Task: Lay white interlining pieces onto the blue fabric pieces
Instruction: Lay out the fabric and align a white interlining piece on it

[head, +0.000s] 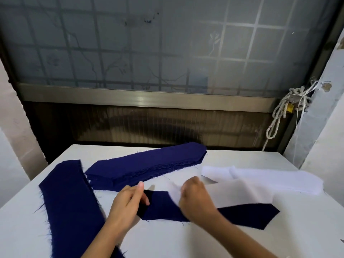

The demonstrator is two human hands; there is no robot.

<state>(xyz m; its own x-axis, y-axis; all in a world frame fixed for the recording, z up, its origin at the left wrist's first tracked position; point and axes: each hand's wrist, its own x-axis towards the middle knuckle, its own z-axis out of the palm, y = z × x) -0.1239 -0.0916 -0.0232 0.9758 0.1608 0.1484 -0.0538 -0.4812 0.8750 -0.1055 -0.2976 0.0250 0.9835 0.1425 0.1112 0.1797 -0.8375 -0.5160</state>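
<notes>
A white interlining piece lies askew, partly covering the flat blue fabric piece.

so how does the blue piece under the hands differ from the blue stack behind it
The front blue piece is a single flat layer; the blue stack is many layers piled up. The white interlining piece, pinched by the right hand, partly hides the front blue piece; the blue stack is bare. Both are dark blue, long, with angled ends.
</notes>
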